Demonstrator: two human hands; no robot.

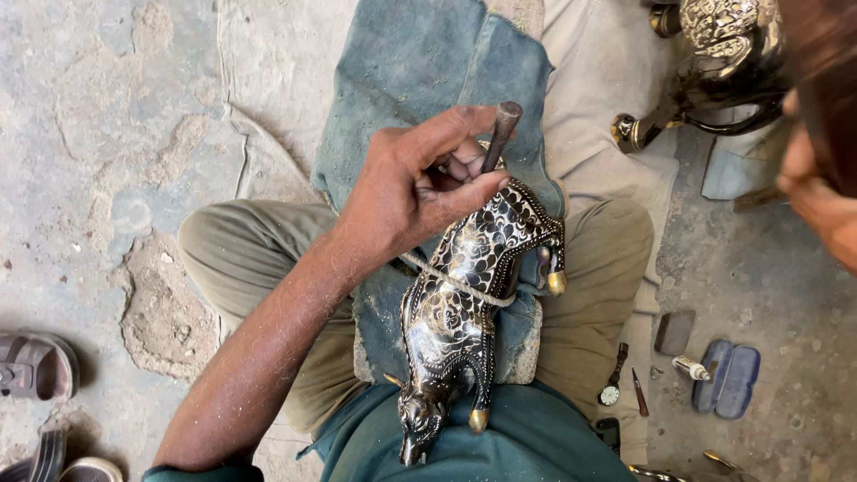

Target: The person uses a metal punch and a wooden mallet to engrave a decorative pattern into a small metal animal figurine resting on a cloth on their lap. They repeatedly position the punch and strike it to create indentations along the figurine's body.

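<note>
A black metal animal figurine (464, 303) with fine silver engraving and brass-tipped feet lies across my lap, head toward me. A thin cord (457, 285) runs over its middle. My left hand (420, 187) pinches a short steel punch (500, 134) between thumb and fingers, its tip set on the figurine's back end. My right hand (817, 201) is blurred at the right edge, raised beside a dark brown tool (830, 80) that it seems to grip. Under the figurine is a worn denim cloth (420, 62).
A second engraved figurine (714, 62) stands at the upper right. On the floor by my right knee lie a wristwatch (611, 388), a small pointed tool (640, 393), a dark flat stone (674, 332), a little bottle (692, 368) and a blue case (730, 379). Sandals (36, 366) sit lower left.
</note>
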